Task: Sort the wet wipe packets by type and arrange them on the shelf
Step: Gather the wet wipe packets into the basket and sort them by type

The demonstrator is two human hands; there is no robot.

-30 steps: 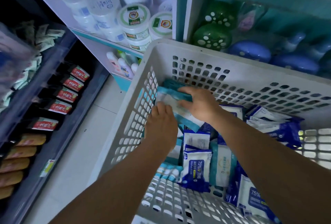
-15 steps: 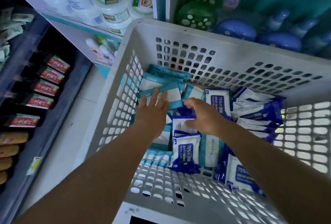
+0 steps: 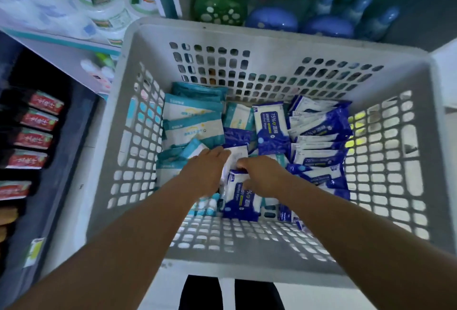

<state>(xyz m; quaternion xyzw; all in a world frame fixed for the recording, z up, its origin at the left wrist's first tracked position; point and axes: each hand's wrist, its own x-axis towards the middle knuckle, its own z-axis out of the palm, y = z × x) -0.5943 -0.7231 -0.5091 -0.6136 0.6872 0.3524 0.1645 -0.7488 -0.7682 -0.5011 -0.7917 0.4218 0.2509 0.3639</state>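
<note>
Left hand (image 3: 206,169) and right hand (image 3: 263,177) — both over blue packet (image 3: 241,198) — in basket (image 3: 247,35).

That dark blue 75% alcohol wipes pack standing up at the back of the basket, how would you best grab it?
Take the alcohol wipes pack by its top edge, pinching front and back faces from above. It stands nearly upright with neighbours pressed against both sides, so only the top is free. The hands are busy nearer in the basket.

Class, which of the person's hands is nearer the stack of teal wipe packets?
Left. The left hand lies at the teal wipe packets' near edge; the right hand is farther right, over the blue packets.
</note>
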